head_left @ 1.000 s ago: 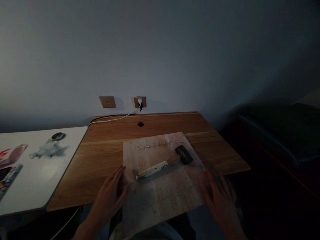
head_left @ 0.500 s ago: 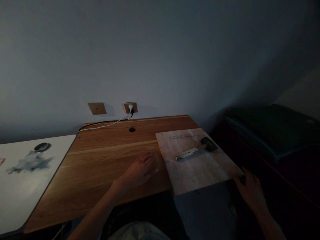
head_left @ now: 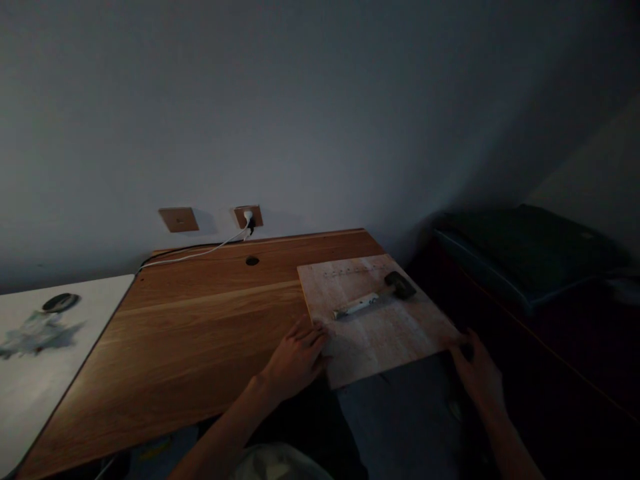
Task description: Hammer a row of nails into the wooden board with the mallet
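Note:
A pale wooden board (head_left: 370, 347) lies at the right end of the wooden desk, its near part jutting past the front edge. My left hand (head_left: 297, 357) grips the board's left edge near the front, fingertips on top. At the near right corner, my right hand (head_left: 477, 377) pinches the board between thumb and fingers. On the board rests a hammer (head_left: 400, 285) with a dark block head and a pale-wrapped handle pointing left. A row of small nails or holes (head_left: 353, 271) runs along the board's far side; the dim light leaves them unclear.
The wooden desk (head_left: 210, 333) stands against the wall. A white table (head_left: 45, 380) adjoins its left side, bearing a round dark object (head_left: 61, 303) and a crumpled translucent wrapper (head_left: 37, 333). Cables run to a wall socket (head_left: 249, 217). A dark green cushion-like block (head_left: 525, 250) lies at right.
My left hand has moved right, from above the desk onto the board's left edge. My right hand keeps its hold on the corner. The view has shifted slightly right.

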Demonstrator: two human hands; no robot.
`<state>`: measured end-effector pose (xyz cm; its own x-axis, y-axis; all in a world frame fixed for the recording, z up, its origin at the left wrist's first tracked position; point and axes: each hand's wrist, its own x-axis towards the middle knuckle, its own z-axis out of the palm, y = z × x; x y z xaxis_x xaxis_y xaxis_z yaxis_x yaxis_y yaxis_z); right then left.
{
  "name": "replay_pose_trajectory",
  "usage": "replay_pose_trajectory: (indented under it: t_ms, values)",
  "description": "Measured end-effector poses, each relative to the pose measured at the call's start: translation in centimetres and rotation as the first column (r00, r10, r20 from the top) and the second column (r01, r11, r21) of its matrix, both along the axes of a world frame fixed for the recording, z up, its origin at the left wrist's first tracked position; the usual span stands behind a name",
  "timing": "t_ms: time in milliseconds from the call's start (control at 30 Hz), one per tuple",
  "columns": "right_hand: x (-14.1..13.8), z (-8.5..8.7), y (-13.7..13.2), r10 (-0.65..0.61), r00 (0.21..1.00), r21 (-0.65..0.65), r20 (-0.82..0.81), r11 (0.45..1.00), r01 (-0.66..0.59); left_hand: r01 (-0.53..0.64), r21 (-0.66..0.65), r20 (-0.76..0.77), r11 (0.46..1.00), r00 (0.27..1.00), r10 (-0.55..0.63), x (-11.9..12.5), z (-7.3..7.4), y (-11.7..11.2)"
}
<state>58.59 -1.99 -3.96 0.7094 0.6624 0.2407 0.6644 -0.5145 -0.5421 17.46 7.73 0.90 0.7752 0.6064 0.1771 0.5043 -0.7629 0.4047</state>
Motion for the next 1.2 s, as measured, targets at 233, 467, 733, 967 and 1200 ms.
replay_pose_trajectory:
  t_ms: [233,467,733,967,1200]
  values:
    - [-5.3,0.6,-3.3,0.114,0.973,0.065,-0.201,0.993,-0.103,-0.127,0.045,-0.042,0.991,0.991,0.129,-8.1,0.6,-2.3]
    - [-9.5,-0.5,-4.8,0.274,0.863,0.146,-0.423,0.961,-0.234,-0.349,0.267,-0.042,0.898,0.927,0.372,-20.8,0.2,-5.4]
    - [-15.0,3.7,2.4,0.487,0.860,0.242,-0.152,0.862,-0.445,-0.535,0.200,0.034,0.821,0.841,0.540,-21.7,0.7,-0.7]
    - [-20.5,9.3,14.1,0.753,0.655,-0.097,0.055,0.657,-0.747,-0.458,0.185,-0.094,0.869,0.873,0.480,-17.8,1.8,7.5]
    - [-23.9,10.4,20.2,0.839,0.537,-0.467,0.086,0.510,-0.723,-0.388,0.093,-0.152,0.917,0.904,0.399,-16.8,1.7,9.1]
